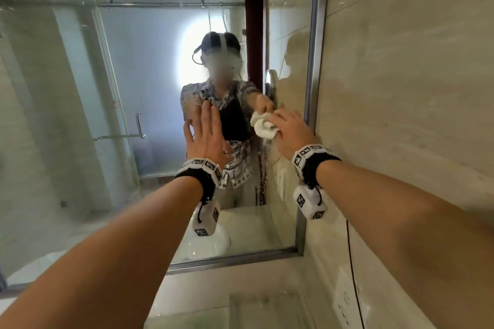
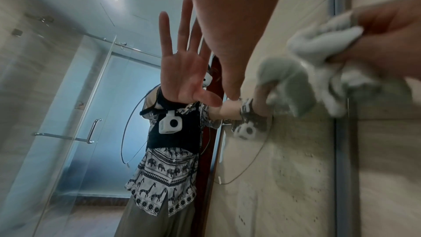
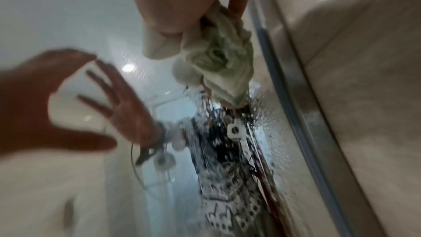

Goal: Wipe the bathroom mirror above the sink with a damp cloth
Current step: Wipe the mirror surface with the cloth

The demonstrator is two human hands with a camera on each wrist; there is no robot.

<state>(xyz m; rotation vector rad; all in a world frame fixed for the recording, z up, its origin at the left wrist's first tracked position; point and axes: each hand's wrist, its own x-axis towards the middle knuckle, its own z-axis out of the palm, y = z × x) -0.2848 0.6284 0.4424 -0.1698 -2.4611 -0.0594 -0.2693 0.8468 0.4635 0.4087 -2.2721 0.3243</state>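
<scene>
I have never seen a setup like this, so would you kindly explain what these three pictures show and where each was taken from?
There is no machine here: a person wears three cameras. The large view comes from the head and faces a wall mirror, so you also see the person's reflection. The white cubes strapped under the wrists are the other two cameras, each looking along its own hand. The right hand grips a bunched pale cloth and presses it on the glass near the metal frame. Water droplets show below it in the right wrist view. The left hand is open, fingers straight, palm toward the glass, holding nothing.
</scene>
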